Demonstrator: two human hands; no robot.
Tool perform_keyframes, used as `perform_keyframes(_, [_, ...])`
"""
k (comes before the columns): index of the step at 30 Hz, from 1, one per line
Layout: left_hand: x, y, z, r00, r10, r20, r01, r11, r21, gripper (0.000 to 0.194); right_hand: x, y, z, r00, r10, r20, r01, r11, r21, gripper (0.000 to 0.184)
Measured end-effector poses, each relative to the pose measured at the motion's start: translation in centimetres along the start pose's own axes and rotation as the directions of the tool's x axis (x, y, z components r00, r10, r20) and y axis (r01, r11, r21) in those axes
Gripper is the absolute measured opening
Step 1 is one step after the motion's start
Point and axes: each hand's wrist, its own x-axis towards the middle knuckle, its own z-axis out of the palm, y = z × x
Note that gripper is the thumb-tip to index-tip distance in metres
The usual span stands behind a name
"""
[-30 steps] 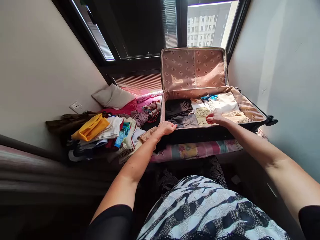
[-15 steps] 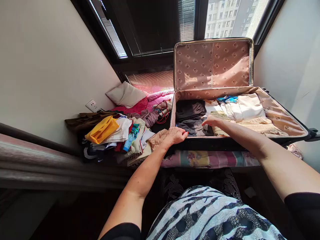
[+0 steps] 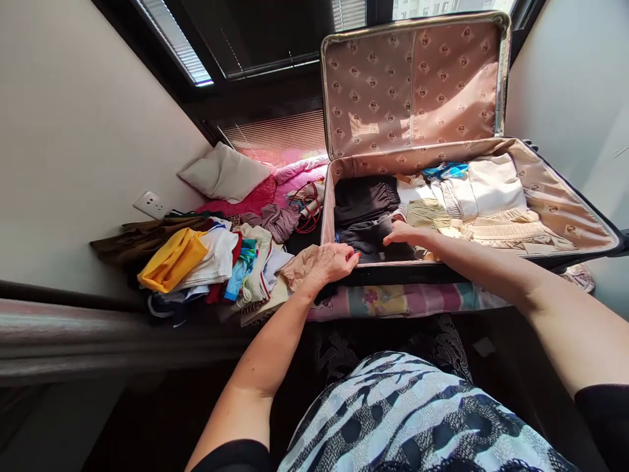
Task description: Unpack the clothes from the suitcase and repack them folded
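An open suitcase (image 3: pixel 339 172) with pink patterned lining lies on the ledge, its lid (image 3: pixel 413 92) raised at the back. Folded clothes fill its base. My left hand (image 3: pixel 337 262) is closed over the suitcase's front left corner, fingers curled on the rim. Inside, my right hand (image 3: pixel 401 233) pinches a dark grey garment (image 3: pixel 366 235), whose cloth bunches up at the fingertips. Folded black trousers (image 3: pixel 366 198) lie just behind that garment. White cloth (image 3: pixel 496 187) and beige trousers (image 3: pixel 521 233) fill the right side.
To the left is a clothes pile, with a yellow garment (image 3: pixel 173 260) on top and a beige cloth (image 3: pixel 299 265) near the suitcase. A pillow (image 3: pixel 226 172), red cord hangers (image 3: pixel 309 208) and a wall socket (image 3: pixel 150 204) are behind. Patterned bedding (image 3: pixel 388 301) runs under the front edge.
My right hand has closed on the dark grey garment and pulled up a fold of it. My left hand stays at the suitcase corner. The view has tilted down.
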Motion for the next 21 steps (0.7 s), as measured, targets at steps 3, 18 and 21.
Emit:
perform_keyframes(3, [0.1,-0.5,0.6,1.0,0.009,-0.009,-0.01,0.999,-0.038,0.038,-0.7,-1.1,-0.4,0.998,-0.043,0.038,0.041,0.998,0.048,0.018])
perform_keyframes(18, [13.7,-4.5,-3.4,0.971,0.23,0.07,-0.113,0.694,-0.711,0.091,-4.5,-4.8,-9.5,0.802,-0.548,-0.239,0.595,0.697,0.399,0.033])
perform_keyframes(21, [14.4,-3.2,-4.3,0.994,0.105,-0.003,-0.06,0.541,-0.839,0.065,-4.6,-4.8,-13.1,0.832,-0.409,-0.375,0.552,0.682,0.48,0.027])
